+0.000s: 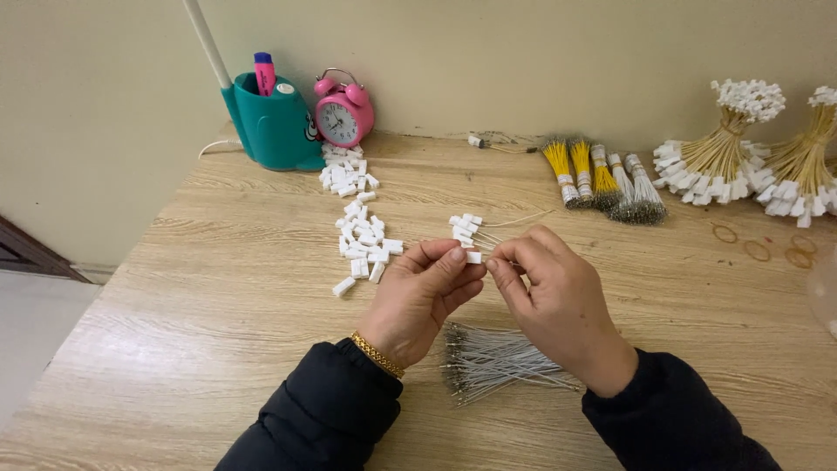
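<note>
Wood-grain table (218, 288) against a cream wall, and both hands meet at centre. Left hand (418, 301) pinches a small white connector (473, 257); right hand (558, 296) nips a thin wire at it, steadying the join. Loose white connectors (362, 235) lie at ten o'clock, within reach. Grey wire bundle (497, 362) waits at six. Banded yellow and white bundles (602, 179) sit at one o'clock.

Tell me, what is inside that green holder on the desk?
A pink marker stands up out of the green holder, with a small white cap beside it at the rim. A white rod rises from its left edge. Anything deeper inside is hidden by its wall.
</note>
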